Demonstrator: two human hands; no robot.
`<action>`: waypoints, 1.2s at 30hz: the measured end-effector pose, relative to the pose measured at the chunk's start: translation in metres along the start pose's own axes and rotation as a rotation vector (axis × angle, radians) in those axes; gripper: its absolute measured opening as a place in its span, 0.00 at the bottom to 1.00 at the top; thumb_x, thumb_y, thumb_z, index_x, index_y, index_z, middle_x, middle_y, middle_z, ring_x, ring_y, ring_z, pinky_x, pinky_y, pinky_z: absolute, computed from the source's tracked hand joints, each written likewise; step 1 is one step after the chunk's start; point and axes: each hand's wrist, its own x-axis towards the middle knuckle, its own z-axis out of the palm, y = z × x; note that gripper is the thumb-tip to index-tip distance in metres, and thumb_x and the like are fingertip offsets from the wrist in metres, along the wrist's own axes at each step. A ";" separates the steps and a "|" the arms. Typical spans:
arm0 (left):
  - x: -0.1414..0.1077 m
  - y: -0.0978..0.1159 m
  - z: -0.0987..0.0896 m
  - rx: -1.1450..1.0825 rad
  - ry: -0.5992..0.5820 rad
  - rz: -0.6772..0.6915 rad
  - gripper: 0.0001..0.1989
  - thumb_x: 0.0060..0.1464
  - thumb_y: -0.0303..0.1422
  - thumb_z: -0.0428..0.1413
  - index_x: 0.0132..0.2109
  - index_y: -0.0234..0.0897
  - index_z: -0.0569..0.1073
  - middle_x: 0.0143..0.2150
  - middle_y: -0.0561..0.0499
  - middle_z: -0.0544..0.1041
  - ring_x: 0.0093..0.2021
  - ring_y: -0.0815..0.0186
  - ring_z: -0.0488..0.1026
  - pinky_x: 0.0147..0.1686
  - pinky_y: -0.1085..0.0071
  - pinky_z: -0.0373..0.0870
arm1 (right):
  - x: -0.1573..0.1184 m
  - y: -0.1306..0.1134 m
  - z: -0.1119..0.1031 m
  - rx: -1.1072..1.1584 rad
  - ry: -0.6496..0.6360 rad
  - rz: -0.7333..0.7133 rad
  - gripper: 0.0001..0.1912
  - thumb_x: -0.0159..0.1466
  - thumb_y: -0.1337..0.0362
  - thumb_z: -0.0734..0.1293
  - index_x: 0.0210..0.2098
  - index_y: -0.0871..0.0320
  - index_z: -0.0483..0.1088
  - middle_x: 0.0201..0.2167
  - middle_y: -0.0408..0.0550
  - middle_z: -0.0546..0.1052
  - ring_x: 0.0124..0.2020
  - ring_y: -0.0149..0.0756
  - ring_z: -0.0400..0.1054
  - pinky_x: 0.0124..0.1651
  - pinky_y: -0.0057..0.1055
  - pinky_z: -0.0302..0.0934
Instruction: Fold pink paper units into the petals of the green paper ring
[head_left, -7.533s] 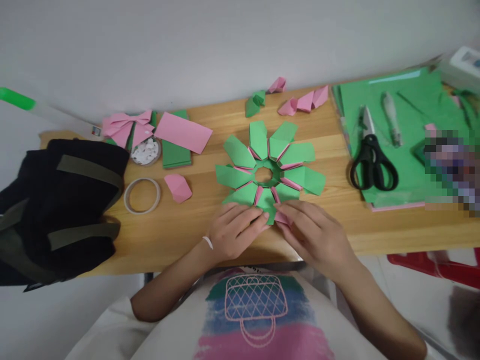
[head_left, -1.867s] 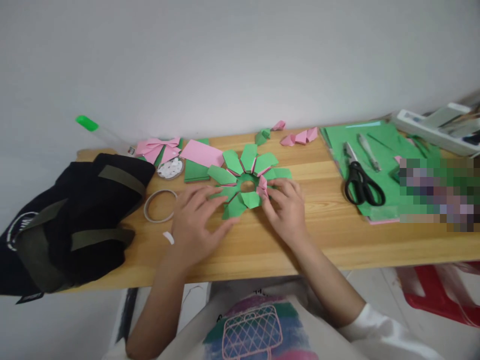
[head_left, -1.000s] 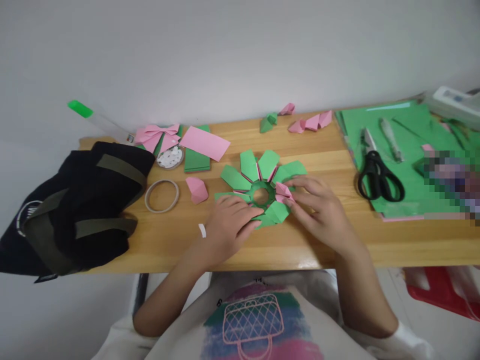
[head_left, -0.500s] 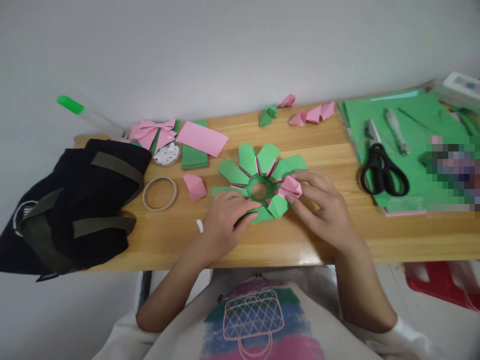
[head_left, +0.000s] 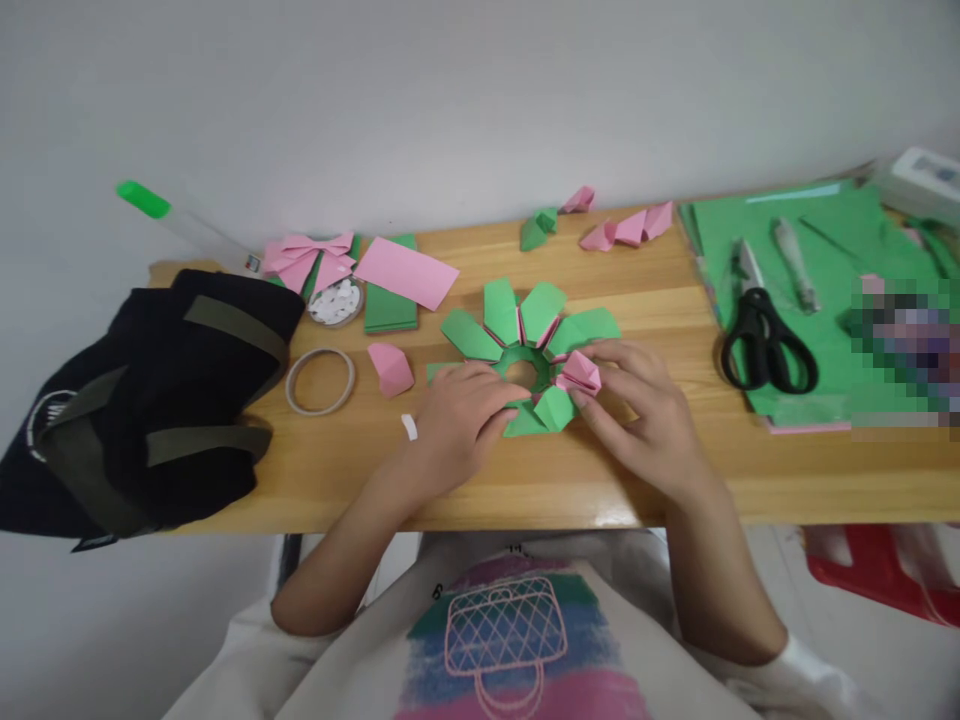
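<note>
A ring of folded green paper petals [head_left: 541,312] with pink paper in its folds lies mid-table around a round hole. My left hand [head_left: 459,420] is closed on the ring's near left side, thumb and fingers at its petals and covering part of them. In my right hand [head_left: 637,405] a folded pink paper piece [head_left: 580,373] is pinched at the ring's right side, above a green petal. Whether that piece is tucked into the ring I cannot tell. Left of the ring lies a loose pink folded piece [head_left: 391,369].
Scissors [head_left: 766,345] and a cutter lie on green paper sheets [head_left: 817,390] at right. A tape roll [head_left: 320,381], a dish of white bits [head_left: 335,302], a pink bow [head_left: 311,255] and a black bag [head_left: 150,420] are at left. Folded pieces [head_left: 630,228] line the back.
My left hand has shifted slightly along the ring's near left edge, and the ring has turned or slid a little. The right hand keeps its pinch on the pink piece.
</note>
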 end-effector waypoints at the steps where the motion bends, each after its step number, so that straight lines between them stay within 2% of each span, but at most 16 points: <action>1: 0.001 -0.001 0.000 -0.006 -0.003 0.013 0.09 0.62 0.30 0.50 0.44 0.38 0.75 0.42 0.50 0.81 0.45 0.61 0.74 0.48 0.62 0.67 | 0.000 0.000 0.000 0.002 0.001 -0.001 0.08 0.64 0.66 0.64 0.42 0.54 0.72 0.45 0.52 0.75 0.49 0.45 0.69 0.52 0.46 0.63; 5: 0.004 -0.003 0.002 -0.022 -0.012 0.030 0.10 0.63 0.28 0.49 0.44 0.36 0.74 0.40 0.50 0.80 0.42 0.63 0.75 0.45 0.65 0.68 | -0.001 -0.002 0.001 -0.005 0.011 -0.002 0.08 0.63 0.63 0.67 0.43 0.54 0.71 0.45 0.52 0.75 0.49 0.45 0.68 0.53 0.45 0.62; 11: 0.006 -0.005 0.006 -0.035 0.006 0.026 0.09 0.62 0.28 0.49 0.44 0.36 0.74 0.38 0.50 0.80 0.39 0.63 0.75 0.43 0.65 0.68 | -0.005 -0.007 0.010 -0.123 0.086 0.064 0.16 0.61 0.57 0.69 0.47 0.54 0.70 0.47 0.54 0.73 0.52 0.50 0.67 0.54 0.49 0.60; 21: 0.008 -0.005 0.008 -0.031 0.014 0.021 0.11 0.63 0.29 0.48 0.44 0.37 0.75 0.36 0.51 0.79 0.38 0.63 0.74 0.41 0.65 0.66 | -0.006 -0.011 0.023 -0.064 0.135 0.159 0.12 0.60 0.60 0.69 0.44 0.53 0.70 0.48 0.54 0.72 0.52 0.49 0.67 0.55 0.50 0.61; 27: 0.008 -0.007 0.008 -0.045 0.011 0.077 0.16 0.63 0.26 0.45 0.44 0.39 0.78 0.36 0.49 0.79 0.38 0.64 0.73 0.40 0.65 0.64 | -0.007 -0.012 0.028 -0.016 0.176 0.212 0.11 0.60 0.60 0.69 0.41 0.54 0.71 0.52 0.56 0.69 0.57 0.53 0.63 0.59 0.56 0.58; 36: 0.008 -0.009 0.009 -0.045 -0.038 0.073 0.16 0.62 0.25 0.46 0.46 0.39 0.78 0.35 0.48 0.77 0.40 0.62 0.71 0.40 0.64 0.64 | -0.007 -0.016 0.022 0.026 0.174 0.202 0.14 0.61 0.59 0.69 0.46 0.51 0.69 0.50 0.54 0.70 0.56 0.50 0.65 0.58 0.53 0.60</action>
